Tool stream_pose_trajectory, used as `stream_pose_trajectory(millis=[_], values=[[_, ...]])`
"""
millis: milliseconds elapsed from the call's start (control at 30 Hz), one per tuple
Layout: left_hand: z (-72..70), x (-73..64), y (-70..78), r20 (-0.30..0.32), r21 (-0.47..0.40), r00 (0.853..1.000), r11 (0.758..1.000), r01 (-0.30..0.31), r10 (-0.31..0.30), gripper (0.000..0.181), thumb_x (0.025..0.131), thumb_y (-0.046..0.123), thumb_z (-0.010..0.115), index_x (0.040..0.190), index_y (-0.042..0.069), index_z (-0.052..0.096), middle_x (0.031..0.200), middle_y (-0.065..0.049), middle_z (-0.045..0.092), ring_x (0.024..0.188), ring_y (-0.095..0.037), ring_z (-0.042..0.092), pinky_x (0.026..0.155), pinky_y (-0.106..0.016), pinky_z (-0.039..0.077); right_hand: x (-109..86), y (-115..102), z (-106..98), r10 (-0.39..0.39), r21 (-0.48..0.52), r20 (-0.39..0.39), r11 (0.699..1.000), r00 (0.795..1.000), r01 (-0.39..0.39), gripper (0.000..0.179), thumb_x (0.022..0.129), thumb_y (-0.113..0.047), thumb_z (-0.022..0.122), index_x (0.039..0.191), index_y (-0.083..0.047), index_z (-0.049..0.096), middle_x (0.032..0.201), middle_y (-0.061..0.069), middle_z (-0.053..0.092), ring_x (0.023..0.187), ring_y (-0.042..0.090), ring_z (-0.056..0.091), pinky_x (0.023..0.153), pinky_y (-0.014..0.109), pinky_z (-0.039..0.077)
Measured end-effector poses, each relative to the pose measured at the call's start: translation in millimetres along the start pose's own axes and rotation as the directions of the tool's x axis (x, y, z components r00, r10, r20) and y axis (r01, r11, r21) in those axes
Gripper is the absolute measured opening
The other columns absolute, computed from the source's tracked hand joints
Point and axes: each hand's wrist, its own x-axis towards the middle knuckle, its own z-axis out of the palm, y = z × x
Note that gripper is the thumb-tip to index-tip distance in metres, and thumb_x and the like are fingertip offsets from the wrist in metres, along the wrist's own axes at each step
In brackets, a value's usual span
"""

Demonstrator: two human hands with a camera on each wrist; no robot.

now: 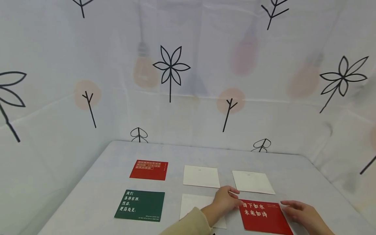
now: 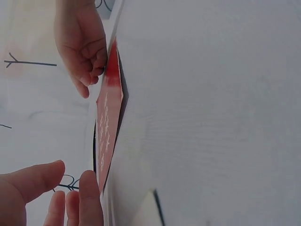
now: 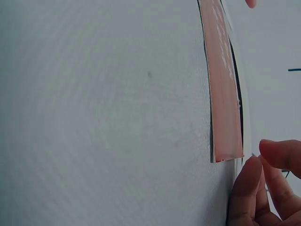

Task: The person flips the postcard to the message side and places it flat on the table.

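Note:
A red card with white Chinese lettering lies on the table at the front right, between my two hands. My left hand is at its upper left corner, thumb and fingers apart; the head view does not settle whether a fingertip touches it. Beyond the opposite edge, my right hand has loosely bent fingers with nothing held. In the left wrist view, the red card appears slightly bowed. The right wrist view shows a gap between the red card and the right fingertips. Under my left forearm lies a partly hidden white card.
A green card with white lettering lies front left, with a smaller-looking red card behind it. Two white cards lie in the back row toward the right. A patterned white cloth hangs behind the pale table.

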Motion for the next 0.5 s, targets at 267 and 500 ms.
stream_pose_trajectory(millis=[267, 500], values=[[2.5, -6.2, -1.6, 0.006, -0.008, 0.999, 0.999, 0.046, -0.046, 0.025, 0.069, -0.002, 0.077, 0.085, 0.011, 0.062, 0.072, 0.000, 0.055, 0.056, -0.013, 0.055, 0.054, -0.026, 0.051, -2.6, 3.0, -0.6, 0.004, -0.077, -0.001, 0.997, 1.000, -0.004, 0.070, 0.082, -0.032, 0.069, 0.127, 0.013, 0.041, 0.105, 0.026, 0.056, 0.083, 0.022, 0.056, 0.066, 0.042, 0.054], [2.5, -10.7, -4.0, -0.011, -0.005, 0.999, 0.999, 0.050, -0.050, 0.028, 0.068, -0.003, 0.078, 0.086, 0.011, 0.062, 0.074, 0.000, 0.054, 0.056, -0.012, 0.055, 0.053, -0.025, 0.052, -3.6, 5.3, -2.9, 0.015, -0.106, 0.020, 0.994, 1.000, -0.013, 0.064, 0.085, -0.034, 0.065, 0.125, 0.012, 0.046, 0.102, 0.023, 0.059, 0.082, 0.021, 0.057, 0.067, 0.044, 0.054]])
